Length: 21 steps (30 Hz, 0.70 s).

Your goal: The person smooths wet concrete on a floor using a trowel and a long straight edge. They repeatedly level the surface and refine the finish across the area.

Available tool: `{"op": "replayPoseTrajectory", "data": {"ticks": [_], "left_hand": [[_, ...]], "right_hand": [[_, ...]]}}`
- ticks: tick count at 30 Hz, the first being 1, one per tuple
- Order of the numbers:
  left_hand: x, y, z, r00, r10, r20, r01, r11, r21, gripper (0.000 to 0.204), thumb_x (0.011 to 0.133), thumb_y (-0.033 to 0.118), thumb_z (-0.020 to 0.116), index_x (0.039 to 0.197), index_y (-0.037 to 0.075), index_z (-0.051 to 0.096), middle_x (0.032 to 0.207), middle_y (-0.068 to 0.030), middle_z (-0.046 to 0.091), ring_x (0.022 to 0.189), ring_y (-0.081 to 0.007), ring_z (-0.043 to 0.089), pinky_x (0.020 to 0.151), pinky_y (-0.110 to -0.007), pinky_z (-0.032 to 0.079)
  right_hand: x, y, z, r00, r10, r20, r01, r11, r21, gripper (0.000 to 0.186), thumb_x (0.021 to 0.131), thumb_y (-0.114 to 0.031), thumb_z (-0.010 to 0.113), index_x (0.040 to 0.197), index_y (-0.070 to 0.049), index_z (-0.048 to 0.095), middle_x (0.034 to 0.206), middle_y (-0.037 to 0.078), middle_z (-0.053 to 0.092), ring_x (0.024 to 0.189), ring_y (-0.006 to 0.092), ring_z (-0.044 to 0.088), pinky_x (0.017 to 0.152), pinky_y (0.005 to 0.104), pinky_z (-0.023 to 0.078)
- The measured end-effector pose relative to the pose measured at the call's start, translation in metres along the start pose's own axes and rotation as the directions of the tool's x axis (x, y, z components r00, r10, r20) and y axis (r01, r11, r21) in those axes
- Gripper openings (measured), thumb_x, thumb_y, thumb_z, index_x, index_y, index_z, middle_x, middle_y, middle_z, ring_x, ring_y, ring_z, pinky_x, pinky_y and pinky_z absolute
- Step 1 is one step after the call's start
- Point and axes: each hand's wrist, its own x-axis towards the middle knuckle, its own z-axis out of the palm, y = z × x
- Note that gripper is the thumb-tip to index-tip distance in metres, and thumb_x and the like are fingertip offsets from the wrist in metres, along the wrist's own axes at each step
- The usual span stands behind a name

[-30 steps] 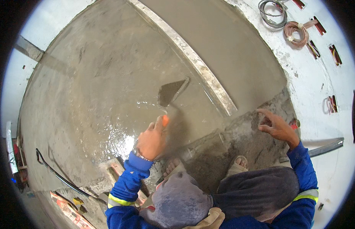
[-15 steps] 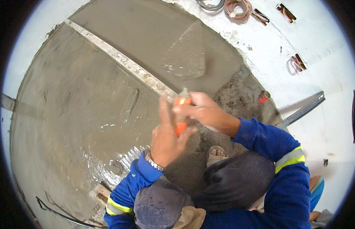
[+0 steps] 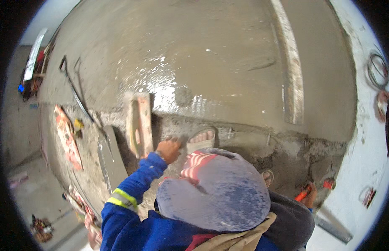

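Note:
My right hand (image 3: 311, 196) is low at the right, wrapped around the orange handle of a trowel (image 3: 302, 195). Grey mortar colours the blade, so its outline blends into the floor. My left hand (image 3: 169, 149) is down at the rough floor in front of me, fingers curled under, with nothing visible in it. Just left of that hand lies a float (image 3: 145, 121) with a long pale handle. Beyond both spreads wet, smoothed mortar (image 3: 219, 75), shiny near the float.
A long straightedge (image 3: 294, 83) lies on the mortar at right. Leftward are a shovel (image 3: 108, 157) and a stained cloth strip (image 3: 68, 138). A small red can (image 3: 328, 183) and metal channel (image 3: 334, 228) sit near the white wall (image 3: 353, 188). Cable coils (image 3: 376, 73) hang there.
The view has swung left. My left hand has come away from the trowel and gone down to the floor. My right hand has moved out to the right, keeping the trowel.

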Motion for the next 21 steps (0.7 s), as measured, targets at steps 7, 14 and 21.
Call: {"op": "replayPoseTrajectory", "data": {"ticks": [7, 14, 21], "left_hand": [[-0.016, 0.004, 0.051, 0.968, -0.199, -0.152, 0.207, 0.977, 0.04, 0.034, 0.085, 0.027, 0.064, 0.105, 0.001, 0.057, 0.096, -0.0198, 0.067, 0.091, -0.0387, 0.066, 0.078, -0.045, 0.054], [-0.058, -0.024, 0.039, 0.824, -0.565, 0.042, 0.566, 0.82, -0.084, 0.051, 0.089, 0.044, 0.062, 0.116, 0.002, 0.054, 0.111, -0.0233, 0.065, 0.103, -0.0419, 0.064, 0.093, -0.06, 0.046], [-0.034, -0.11, 0.017, 0.575, -0.672, -0.467, 0.639, 0.725, -0.258, 0.057, 0.089, 0.037, 0.066, 0.129, 0.005, 0.042, 0.09, -0.0261, 0.068, 0.091, -0.0437, 0.066, 0.076, -0.053, 0.052]], "right_hand": [[0.067, -0.052, -0.071, 0.956, 0.188, 0.227, 0.115, 0.472, -0.874, 0.03, 0.094, -0.036, 0.059, 0.096, -0.006, 0.064, 0.081, 0.006, 0.063, 0.066, 0.0174, 0.06, 0.051, 0.0318, 0.046], [0.122, -0.154, 0.005, 0.894, -0.186, 0.407, 0.447, 0.357, -0.82, 0.042, 0.094, -0.04, 0.061, 0.102, 0.001, 0.066, 0.085, 0.014, 0.067, 0.074, 0.0218, 0.063, 0.063, 0.0333, 0.049], [0.079, -0.236, 0.183, 0.626, -0.387, 0.677, 0.758, 0.103, -0.644, 0.028, 0.095, -0.028, 0.061, 0.099, 0.0, 0.063, 0.083, 0.006, 0.059, 0.078, 0.0155, 0.053, 0.072, 0.0295, 0.043]]}}
